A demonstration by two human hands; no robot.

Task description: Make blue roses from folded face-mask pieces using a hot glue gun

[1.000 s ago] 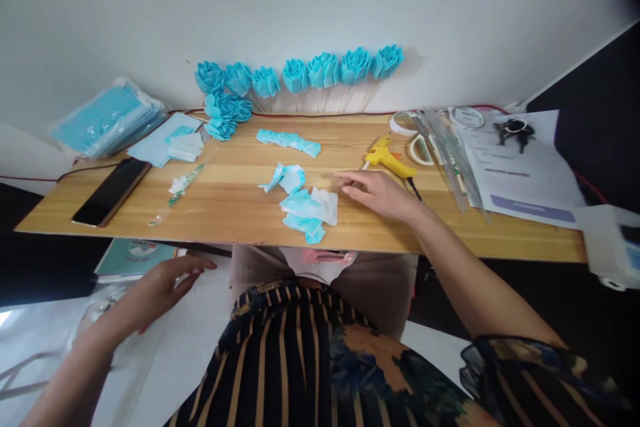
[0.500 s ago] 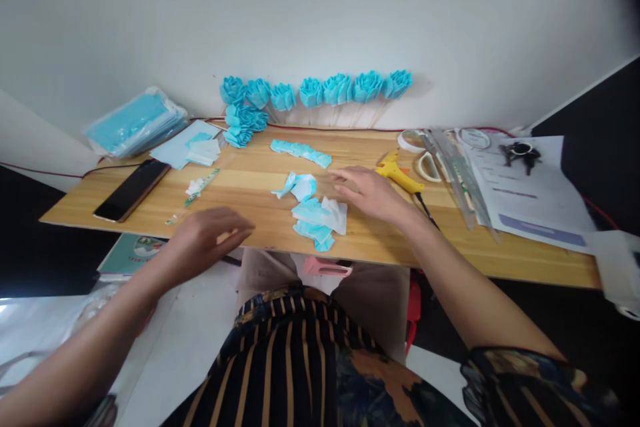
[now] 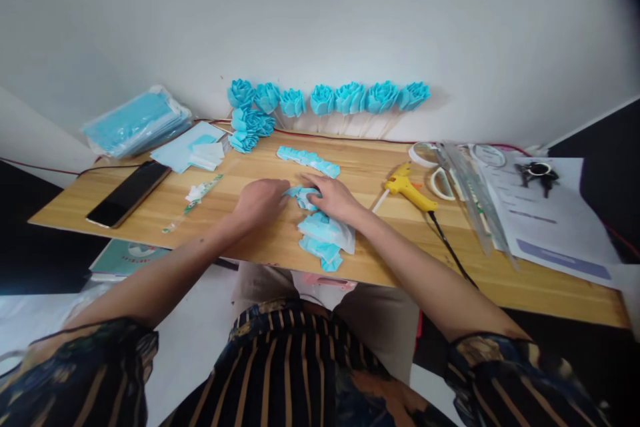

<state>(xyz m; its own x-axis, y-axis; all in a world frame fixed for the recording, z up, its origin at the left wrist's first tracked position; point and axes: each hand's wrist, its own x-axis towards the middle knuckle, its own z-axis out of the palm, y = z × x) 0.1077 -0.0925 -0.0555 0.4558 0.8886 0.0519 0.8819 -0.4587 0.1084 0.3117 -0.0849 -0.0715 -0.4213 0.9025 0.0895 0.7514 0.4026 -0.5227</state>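
Note:
A short crinkled blue fabric strip (image 3: 303,199) lies on the wooden table between my two hands. My left hand (image 3: 263,201) has its fingers closed at the strip's left end. From the right, my right hand (image 3: 334,197) reaches over the same strip, thumb and fingers around its right part, which they partly hide. Just beyond the hands is a longer blue ruffled strip (image 3: 309,161). A pile of crumpled blue and white pieces (image 3: 325,238) sits nearer to me, below my right wrist.
Blue fabric roses (image 3: 351,99) on sticks lean along the wall. A yellow glue gun (image 3: 411,193) with its cord lies at right, near scissors (image 3: 443,183), tape and papers (image 3: 545,213). At left are a phone (image 3: 129,193), cut sheets (image 3: 187,145) and a bag of masks (image 3: 137,121).
My left hand has moved right and forward to the short blue strip. My right hand has shifted slightly left onto it. The view has tilted a little.

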